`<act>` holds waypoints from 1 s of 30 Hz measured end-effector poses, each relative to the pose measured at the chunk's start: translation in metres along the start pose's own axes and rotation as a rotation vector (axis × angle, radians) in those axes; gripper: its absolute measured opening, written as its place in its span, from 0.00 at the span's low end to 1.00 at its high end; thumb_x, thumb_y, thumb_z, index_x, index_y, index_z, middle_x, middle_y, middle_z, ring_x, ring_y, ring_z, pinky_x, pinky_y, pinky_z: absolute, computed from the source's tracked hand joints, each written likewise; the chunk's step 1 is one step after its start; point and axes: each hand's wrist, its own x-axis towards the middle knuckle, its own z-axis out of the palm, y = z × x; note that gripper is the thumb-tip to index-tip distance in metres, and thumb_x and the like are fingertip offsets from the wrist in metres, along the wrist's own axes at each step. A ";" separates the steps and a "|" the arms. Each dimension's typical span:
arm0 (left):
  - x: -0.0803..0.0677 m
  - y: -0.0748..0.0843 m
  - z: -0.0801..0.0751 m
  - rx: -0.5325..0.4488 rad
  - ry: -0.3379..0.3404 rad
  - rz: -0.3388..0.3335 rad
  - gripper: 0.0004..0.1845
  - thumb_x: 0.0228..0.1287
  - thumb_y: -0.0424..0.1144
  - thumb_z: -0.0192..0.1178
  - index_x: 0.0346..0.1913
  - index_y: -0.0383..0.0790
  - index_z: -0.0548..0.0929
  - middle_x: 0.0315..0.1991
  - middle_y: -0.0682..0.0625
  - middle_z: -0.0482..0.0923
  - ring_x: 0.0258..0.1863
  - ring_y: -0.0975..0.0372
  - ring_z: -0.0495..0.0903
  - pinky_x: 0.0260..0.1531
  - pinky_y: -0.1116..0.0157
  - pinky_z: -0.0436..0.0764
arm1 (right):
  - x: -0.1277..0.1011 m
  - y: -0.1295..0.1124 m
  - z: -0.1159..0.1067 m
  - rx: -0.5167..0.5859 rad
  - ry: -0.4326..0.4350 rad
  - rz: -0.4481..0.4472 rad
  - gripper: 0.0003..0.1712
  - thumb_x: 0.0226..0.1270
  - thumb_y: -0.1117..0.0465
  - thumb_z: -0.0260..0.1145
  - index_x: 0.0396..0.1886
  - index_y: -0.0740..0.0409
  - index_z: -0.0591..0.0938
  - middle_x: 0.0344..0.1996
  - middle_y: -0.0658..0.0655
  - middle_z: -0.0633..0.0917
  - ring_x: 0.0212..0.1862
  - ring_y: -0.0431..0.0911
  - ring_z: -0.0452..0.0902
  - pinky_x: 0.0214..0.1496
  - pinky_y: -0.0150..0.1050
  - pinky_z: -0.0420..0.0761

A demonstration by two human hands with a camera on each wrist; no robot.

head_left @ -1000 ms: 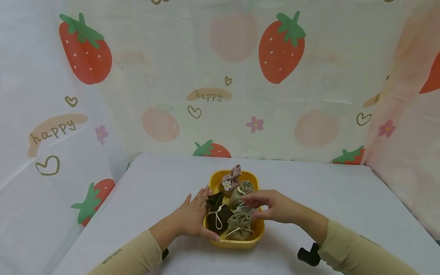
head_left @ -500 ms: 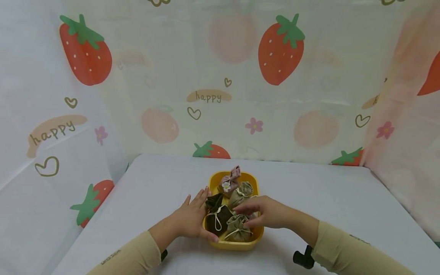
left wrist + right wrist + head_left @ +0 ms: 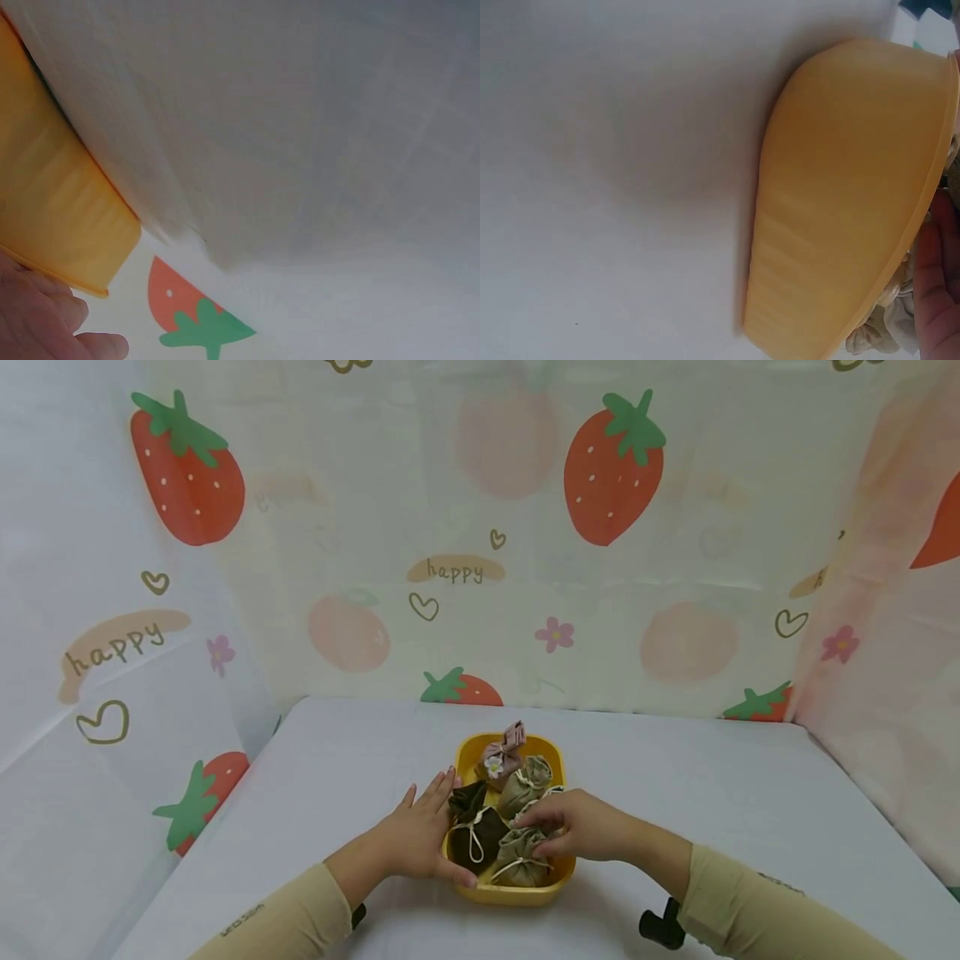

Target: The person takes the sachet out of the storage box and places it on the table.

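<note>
A yellow tray (image 3: 517, 893) sits on the white table and holds several small drawstring pouches. Among them are a pink one with a flower (image 3: 498, 760), an olive one (image 3: 531, 775), a dark brown one (image 3: 476, 837) and another olive one (image 3: 519, 858) at the front. My left hand (image 3: 416, 835) lies flat against the tray's left side, fingers straight and thumb at the front-left rim. My right hand (image 3: 581, 827) reaches in from the right, its fingers curled over a pale grey pouch mostly hidden beneath them. In the wrist views the tray (image 3: 52, 202) (image 3: 840, 195) fills the frame edge.
The white table (image 3: 712, 785) stretches wide on both sides of the tray. Strawberry-print curtains (image 3: 615, 468) close it in at the back, left and right. A black wrist-camera mount (image 3: 660, 925) shows under my right sleeve.
My right hand has moved left and down into the tray, and its fingers have curled over the pale grey pouch. My left hand has stayed at the tray's side.
</note>
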 end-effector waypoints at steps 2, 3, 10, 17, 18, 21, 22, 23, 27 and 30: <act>0.000 0.000 0.000 0.002 -0.001 0.000 0.64 0.34 0.83 0.46 0.64 0.30 0.64 0.72 0.42 0.30 0.71 0.53 0.31 0.62 0.42 0.45 | 0.000 0.001 0.000 -0.012 0.013 -0.005 0.15 0.54 0.60 0.69 0.44 0.48 0.84 0.39 0.43 0.83 0.38 0.35 0.76 0.40 0.30 0.77; 0.000 0.000 -0.001 0.002 -0.003 -0.001 0.64 0.34 0.83 0.45 0.64 0.30 0.64 0.72 0.42 0.30 0.71 0.52 0.31 0.62 0.42 0.45 | 0.000 0.002 0.000 -0.009 0.018 -0.007 0.13 0.55 0.60 0.69 0.42 0.49 0.84 0.37 0.44 0.83 0.36 0.36 0.76 0.38 0.30 0.78; 0.000 0.001 -0.001 0.008 -0.006 -0.005 0.66 0.32 0.84 0.43 0.66 0.31 0.63 0.72 0.42 0.31 0.71 0.52 0.32 0.62 0.42 0.45 | 0.000 0.001 0.001 0.005 0.059 -0.021 0.07 0.54 0.60 0.69 0.35 0.49 0.85 0.29 0.43 0.82 0.30 0.36 0.77 0.33 0.31 0.79; 0.001 0.001 0.000 0.006 -0.009 -0.006 0.65 0.33 0.84 0.44 0.65 0.32 0.64 0.72 0.42 0.31 0.71 0.52 0.32 0.62 0.42 0.45 | -0.002 -0.001 -0.001 -0.020 0.089 -0.006 0.05 0.56 0.59 0.68 0.33 0.46 0.85 0.28 0.41 0.82 0.29 0.36 0.75 0.32 0.32 0.79; 0.001 0.001 0.000 0.007 -0.009 -0.006 0.65 0.33 0.84 0.44 0.65 0.32 0.64 0.72 0.42 0.30 0.71 0.52 0.32 0.62 0.42 0.45 | -0.002 -0.002 -0.002 -0.021 0.092 -0.006 0.05 0.56 0.59 0.68 0.33 0.46 0.85 0.28 0.41 0.82 0.29 0.36 0.75 0.32 0.32 0.79; 0.001 0.000 0.000 0.007 -0.010 -0.007 0.66 0.32 0.84 0.43 0.65 0.32 0.63 0.72 0.42 0.30 0.71 0.52 0.32 0.62 0.42 0.45 | -0.004 -0.003 -0.004 -0.022 0.106 -0.014 0.04 0.56 0.59 0.68 0.32 0.46 0.85 0.28 0.41 0.82 0.29 0.36 0.75 0.32 0.32 0.79; 0.001 0.000 -0.001 0.006 -0.011 -0.006 0.65 0.32 0.84 0.44 0.65 0.31 0.63 0.72 0.42 0.30 0.71 0.52 0.33 0.62 0.42 0.45 | -0.004 -0.004 -0.004 -0.023 0.111 -0.018 0.04 0.56 0.59 0.68 0.32 0.46 0.85 0.28 0.41 0.82 0.29 0.36 0.74 0.32 0.32 0.79; 0.001 0.000 -0.001 0.005 -0.011 -0.006 0.65 0.33 0.84 0.44 0.65 0.31 0.63 0.72 0.41 0.30 0.71 0.52 0.33 0.62 0.42 0.45 | -0.004 -0.004 -0.005 -0.021 0.116 -0.024 0.04 0.57 0.60 0.68 0.32 0.46 0.85 0.28 0.41 0.82 0.28 0.36 0.74 0.31 0.32 0.78; 0.001 0.000 -0.002 0.001 -0.011 -0.004 0.64 0.34 0.83 0.46 0.65 0.31 0.64 0.72 0.41 0.30 0.71 0.52 0.33 0.62 0.42 0.45 | -0.005 -0.005 -0.007 -0.024 0.149 -0.049 0.03 0.57 0.59 0.68 0.31 0.47 0.84 0.27 0.41 0.82 0.27 0.35 0.73 0.29 0.32 0.78; 0.002 0.000 -0.002 0.002 -0.014 -0.009 0.64 0.34 0.83 0.47 0.65 0.31 0.63 0.72 0.42 0.30 0.71 0.52 0.33 0.62 0.42 0.45 | -0.006 -0.005 -0.009 -0.020 0.176 -0.069 0.02 0.57 0.59 0.68 0.31 0.48 0.84 0.27 0.42 0.83 0.27 0.36 0.72 0.28 0.32 0.77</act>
